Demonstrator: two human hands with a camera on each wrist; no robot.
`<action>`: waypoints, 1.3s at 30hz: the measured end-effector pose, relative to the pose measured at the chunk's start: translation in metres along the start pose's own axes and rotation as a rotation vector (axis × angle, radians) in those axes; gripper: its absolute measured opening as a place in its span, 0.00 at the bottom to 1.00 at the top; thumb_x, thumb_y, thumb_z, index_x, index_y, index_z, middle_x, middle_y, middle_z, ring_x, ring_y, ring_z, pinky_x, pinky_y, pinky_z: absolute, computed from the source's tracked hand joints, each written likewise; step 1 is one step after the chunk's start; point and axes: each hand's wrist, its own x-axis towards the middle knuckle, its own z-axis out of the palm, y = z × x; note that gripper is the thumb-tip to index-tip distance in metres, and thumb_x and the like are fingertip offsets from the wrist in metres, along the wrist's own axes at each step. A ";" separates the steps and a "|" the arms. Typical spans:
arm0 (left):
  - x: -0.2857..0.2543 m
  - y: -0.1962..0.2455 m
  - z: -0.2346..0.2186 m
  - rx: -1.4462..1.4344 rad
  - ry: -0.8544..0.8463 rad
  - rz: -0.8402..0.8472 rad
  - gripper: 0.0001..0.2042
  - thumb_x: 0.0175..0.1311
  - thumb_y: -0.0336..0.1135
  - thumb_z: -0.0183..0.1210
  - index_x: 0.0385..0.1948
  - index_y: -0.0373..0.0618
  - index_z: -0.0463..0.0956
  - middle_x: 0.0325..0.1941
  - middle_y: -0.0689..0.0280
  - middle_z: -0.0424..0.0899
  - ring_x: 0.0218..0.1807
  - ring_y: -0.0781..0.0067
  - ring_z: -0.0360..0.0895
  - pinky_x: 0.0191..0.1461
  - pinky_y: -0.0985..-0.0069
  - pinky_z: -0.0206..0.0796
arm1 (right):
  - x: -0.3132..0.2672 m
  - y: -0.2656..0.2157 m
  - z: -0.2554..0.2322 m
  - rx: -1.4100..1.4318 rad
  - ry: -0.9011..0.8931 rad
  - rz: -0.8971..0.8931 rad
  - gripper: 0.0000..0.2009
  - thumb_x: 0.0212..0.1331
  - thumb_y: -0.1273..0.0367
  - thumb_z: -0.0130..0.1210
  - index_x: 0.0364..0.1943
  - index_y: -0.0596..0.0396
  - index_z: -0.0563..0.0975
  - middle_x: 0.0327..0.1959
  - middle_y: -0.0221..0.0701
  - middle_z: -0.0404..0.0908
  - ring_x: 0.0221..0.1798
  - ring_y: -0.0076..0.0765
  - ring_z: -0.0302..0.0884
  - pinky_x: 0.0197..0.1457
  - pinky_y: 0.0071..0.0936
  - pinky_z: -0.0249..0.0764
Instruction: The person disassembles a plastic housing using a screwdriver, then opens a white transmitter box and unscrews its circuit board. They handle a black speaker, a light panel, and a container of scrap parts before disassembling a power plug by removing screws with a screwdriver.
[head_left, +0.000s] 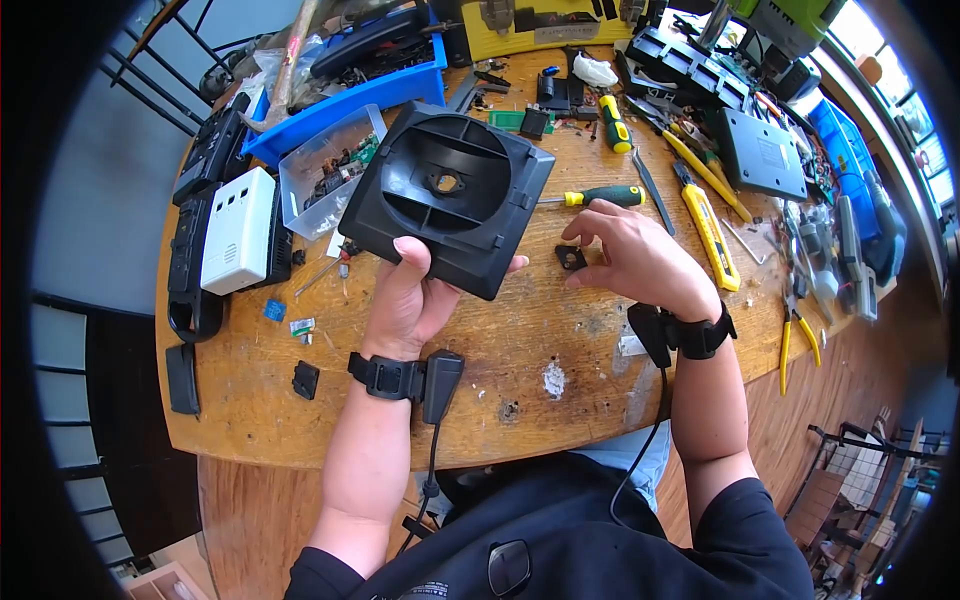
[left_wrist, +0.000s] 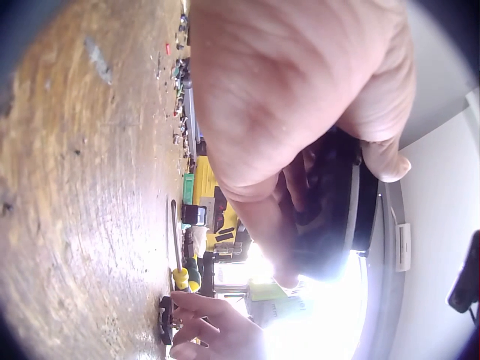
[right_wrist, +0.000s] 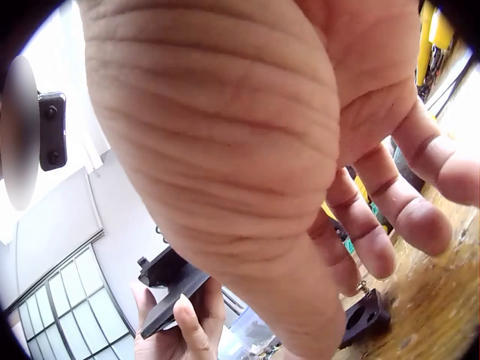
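Note:
My left hand (head_left: 405, 300) grips a square black housing (head_left: 500, 225), thumb on its near edge and other fingers underneath. Its round recess faces up, with two ribs and a small hole at the center. In the left wrist view the housing (left_wrist: 330, 210) is partly hidden by the left hand (left_wrist: 292, 97). Low over the wooden table, my right hand (head_left: 640, 255) has its thumb and fingers apart around a small black part (head_left: 571, 258) with a hole. The right wrist view shows that part (right_wrist: 365, 319) beside the thumb of the right hand (right_wrist: 225, 150); whether they touch is unclear.
A green-yellow screwdriver (head_left: 610, 196), a yellow cutter (head_left: 712, 235) and pliers (head_left: 787, 345) lie around the right hand. At left are a white box (head_left: 238, 230), a clear bin (head_left: 305, 195) and a blue tray (head_left: 350, 112). A small black piece (head_left: 306, 379) lies near the front.

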 end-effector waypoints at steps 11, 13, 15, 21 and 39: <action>0.000 -0.002 -0.002 0.025 -0.001 -0.011 0.40 0.50 0.55 0.61 0.60 0.38 0.55 0.58 0.54 0.69 0.56 0.57 0.72 0.55 0.45 0.68 | 0.002 0.000 0.000 0.016 0.170 0.005 0.13 0.43 0.69 0.64 0.32 0.58 0.74 0.34 0.37 0.74 0.40 0.46 0.75 0.41 0.35 0.71; 0.000 -0.002 -0.002 0.025 0.004 -0.014 0.40 0.50 0.55 0.61 0.60 0.38 0.55 0.58 0.54 0.69 0.56 0.57 0.72 0.55 0.45 0.68 | 0.003 -0.005 -0.005 0.059 0.252 -0.001 0.13 0.44 0.70 0.64 0.33 0.58 0.74 0.33 0.36 0.74 0.37 0.43 0.74 0.39 0.34 0.71; -0.001 -0.001 0.000 0.020 0.003 -0.022 0.39 0.51 0.54 0.62 0.60 0.39 0.55 0.58 0.54 0.69 0.57 0.56 0.72 0.55 0.45 0.68 | 0.003 -0.013 -0.011 0.148 0.377 0.020 0.12 0.45 0.71 0.64 0.34 0.57 0.74 0.31 0.32 0.73 0.27 0.32 0.70 0.31 0.27 0.69; -0.001 -0.003 -0.001 0.020 0.004 -0.054 0.38 0.53 0.50 0.63 0.60 0.39 0.55 0.59 0.54 0.68 0.58 0.55 0.71 0.55 0.44 0.68 | -0.003 -0.027 -0.020 0.155 0.580 -0.039 0.13 0.44 0.72 0.65 0.35 0.56 0.75 0.30 0.28 0.72 0.24 0.24 0.67 0.25 0.20 0.65; -0.012 -0.018 0.000 0.221 -0.038 -0.239 0.41 0.49 0.51 0.66 0.61 0.40 0.56 0.59 0.55 0.68 0.57 0.56 0.71 0.54 0.51 0.70 | -0.015 -0.051 -0.026 0.012 0.524 -0.181 0.16 0.38 0.75 0.66 0.36 0.53 0.79 0.33 0.29 0.73 0.31 0.28 0.70 0.28 0.21 0.65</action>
